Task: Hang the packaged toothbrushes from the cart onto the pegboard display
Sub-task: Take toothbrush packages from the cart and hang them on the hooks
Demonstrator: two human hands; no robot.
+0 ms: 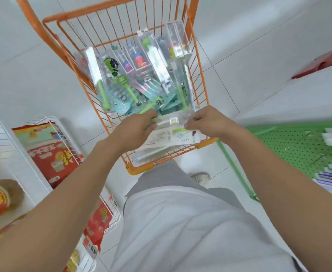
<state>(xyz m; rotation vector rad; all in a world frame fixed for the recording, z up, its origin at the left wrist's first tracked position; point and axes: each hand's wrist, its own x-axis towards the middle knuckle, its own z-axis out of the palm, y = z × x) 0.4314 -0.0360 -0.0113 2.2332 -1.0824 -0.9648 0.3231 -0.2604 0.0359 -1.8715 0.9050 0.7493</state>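
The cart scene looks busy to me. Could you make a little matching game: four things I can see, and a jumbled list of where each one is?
Things:
1. toothbrush pack
2. pegboard
3. red snack bags
4. cart

Places:
A. white wire rack at the left
B. gripped between both hands
C. at the right, green
D. straight ahead, orange wire

Pairs: 1-B, 2-C, 3-A, 4-D
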